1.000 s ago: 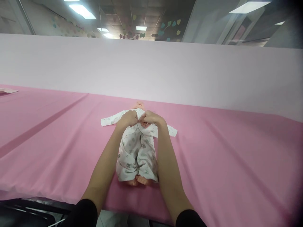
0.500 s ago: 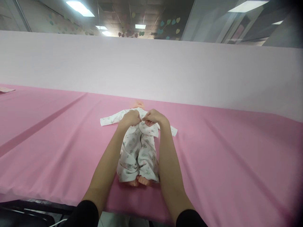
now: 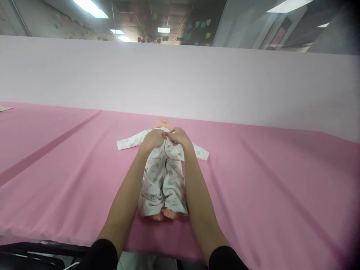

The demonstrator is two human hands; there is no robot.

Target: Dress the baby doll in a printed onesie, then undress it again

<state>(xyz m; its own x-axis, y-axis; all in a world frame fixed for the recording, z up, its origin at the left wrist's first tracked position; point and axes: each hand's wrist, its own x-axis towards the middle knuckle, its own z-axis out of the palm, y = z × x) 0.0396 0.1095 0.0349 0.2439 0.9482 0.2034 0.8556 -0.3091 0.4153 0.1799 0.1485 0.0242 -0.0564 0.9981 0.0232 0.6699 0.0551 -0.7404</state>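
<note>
A baby doll (image 3: 164, 123) lies on its back on the pink sheet, feet toward me, its head partly cut off from sight by my hands and the top. It wears a white patterned baby jacket (image 3: 176, 151) with both sleeves spread out, and matching trousers (image 3: 154, 176). On the chest, my left hand (image 3: 154, 138) pinches the jacket's front edge with curled fingers. Close against it, my right hand (image 3: 179, 136) has its fingertips on the other front edge, also pinching. Whatever fastener lies between the fingertips is too small to make out.
The pink sheet (image 3: 267, 195) covers the table up to a white partition (image 3: 180, 78). A pale flat item (image 3: 5, 108) lies at the far left edge. Below the table's front edge, a black chair (image 3: 30, 258) stands at the lower left.
Both hands have moved slightly up the jacket front, toward the doll's neck. My right hand has come closer to the left, and the view has shifted a little.
</note>
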